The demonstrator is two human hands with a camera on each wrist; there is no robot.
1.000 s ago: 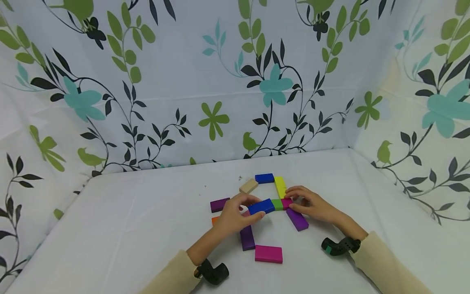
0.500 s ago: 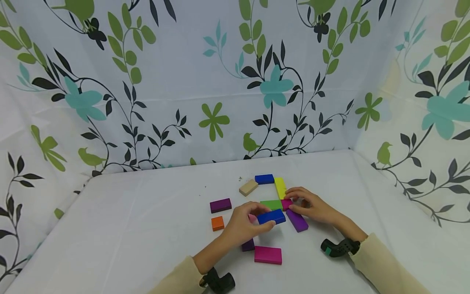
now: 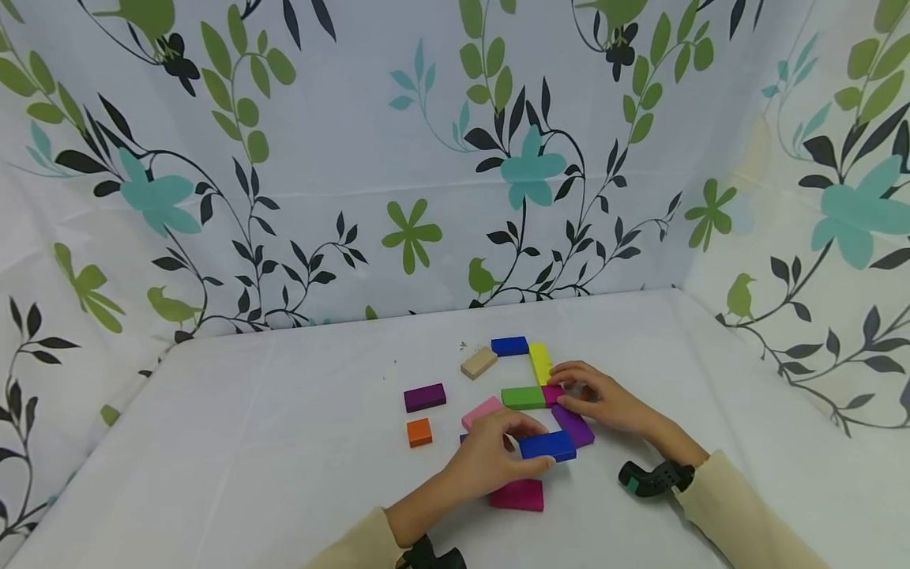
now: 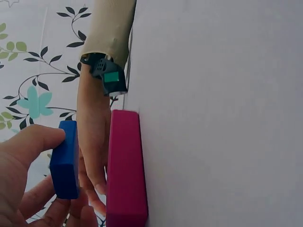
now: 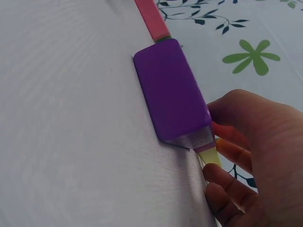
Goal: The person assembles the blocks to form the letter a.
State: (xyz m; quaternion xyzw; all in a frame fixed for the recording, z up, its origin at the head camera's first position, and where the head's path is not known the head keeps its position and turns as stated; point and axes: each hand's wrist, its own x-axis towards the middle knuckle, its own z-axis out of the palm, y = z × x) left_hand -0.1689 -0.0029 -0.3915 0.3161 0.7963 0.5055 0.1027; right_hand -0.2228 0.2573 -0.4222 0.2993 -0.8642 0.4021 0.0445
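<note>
My left hand (image 3: 490,458) pinches a blue wooden block (image 3: 549,446) between thumb and fingers, just above the table; the left wrist view also shows this blue block (image 4: 66,161). My right hand (image 3: 604,399) holds a small magenta block (image 3: 552,396) at the right end of a green block (image 3: 523,398). A purple block (image 3: 574,427) slants toward me from the magenta one, and a yellow block (image 3: 540,363) runs away behind it. In the right wrist view, my right thumb lies beside the purple block (image 5: 173,90). A pink block (image 3: 482,412) lies left of the green one, partly behind my left hand.
A larger magenta block (image 3: 517,495) lies in front of my left hand. Farther back are another blue block (image 3: 509,346) and a tan block (image 3: 479,363). A dark purple block (image 3: 425,397) and an orange block (image 3: 419,432) lie left on the white-covered table (image 3: 284,442).
My left hand has carried the blue block from beside the green one to the right and toward me. The pink block and orange block have come into fuller view. My right hand stays put.
</note>
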